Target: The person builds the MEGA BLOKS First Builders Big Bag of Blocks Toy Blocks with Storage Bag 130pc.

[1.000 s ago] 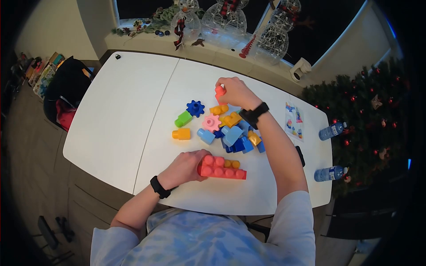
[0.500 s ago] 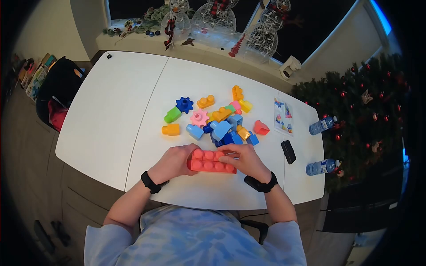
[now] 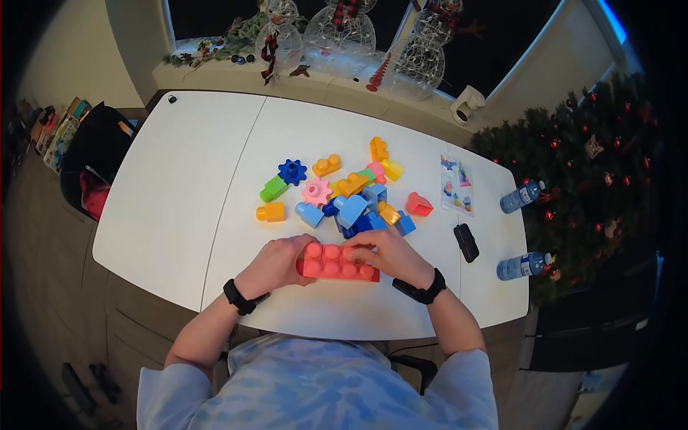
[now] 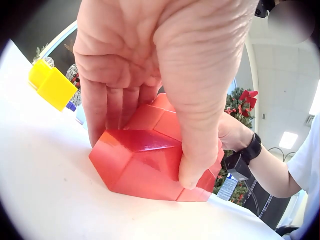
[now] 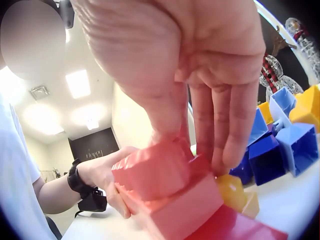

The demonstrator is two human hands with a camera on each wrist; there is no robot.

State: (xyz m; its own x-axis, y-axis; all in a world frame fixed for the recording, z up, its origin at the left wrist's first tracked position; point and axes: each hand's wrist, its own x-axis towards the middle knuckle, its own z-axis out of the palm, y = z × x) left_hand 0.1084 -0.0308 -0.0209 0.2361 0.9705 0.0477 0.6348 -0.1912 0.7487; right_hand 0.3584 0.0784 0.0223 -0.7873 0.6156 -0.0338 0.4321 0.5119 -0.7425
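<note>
Centrally, head view: coral-red block assembly (image 3: pixel 333 266) on white table (image 3: pixel 172 186), close to the person's front, studs showing. Left hand (image 3: pixel 272 270) grips its left end; right hand (image 3: pixel 395 256) holds its right part. Loose blocks (image 3: pixel 351 208) lie just beyond. Left wrist view: thumb on one side of the assembly, fingers on the other; yellow block (image 4: pixel 54 89) apart. Right wrist view: thumb meets a coral piece (image 5: pixel 155 172); yellow piece (image 5: pixel 231 191) near fingertips.

Left grip (image 3: pixel 272 266), right grip (image 3: pixel 393 256) close together, thumbs (image 4: pixel 197 162) opposite fingers (image 4: pixel 115 107), forearms (image 3: pixel 203 335) converging.
</note>
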